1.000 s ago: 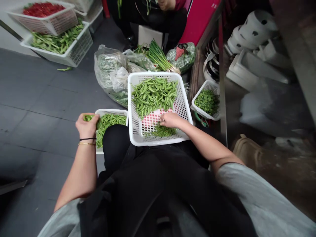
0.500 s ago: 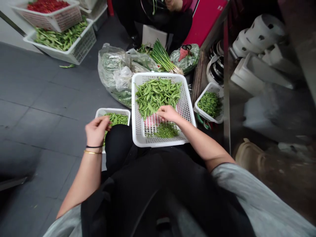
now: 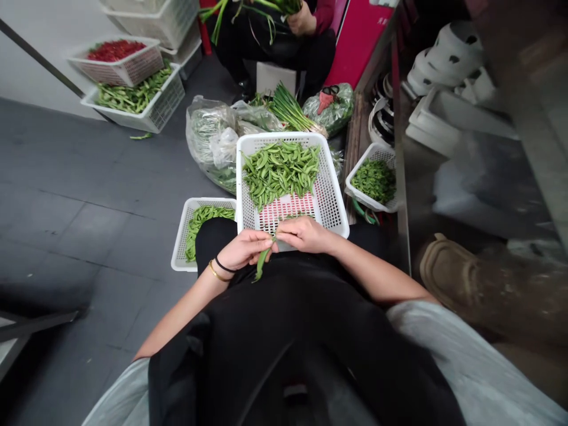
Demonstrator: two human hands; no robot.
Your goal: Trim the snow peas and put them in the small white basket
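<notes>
Just by the near rim of the large white basket (image 3: 284, 136), the left hand (image 3: 246, 248) holds a green pod (image 3: 261, 264); the right hand's (image 3: 306, 234) narrow grip pinches its upper end, apparently to work the tip, though contact is partly hidden. Next calls for steadiness.

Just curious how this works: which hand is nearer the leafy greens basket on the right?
Right. The right hand is to the left of the leafy greens basket; the left hand is farther left, beyond the right one.

Long spring onions (image 3: 289, 110) lie between clear plastic bags (image 3: 205, 127).
</notes>
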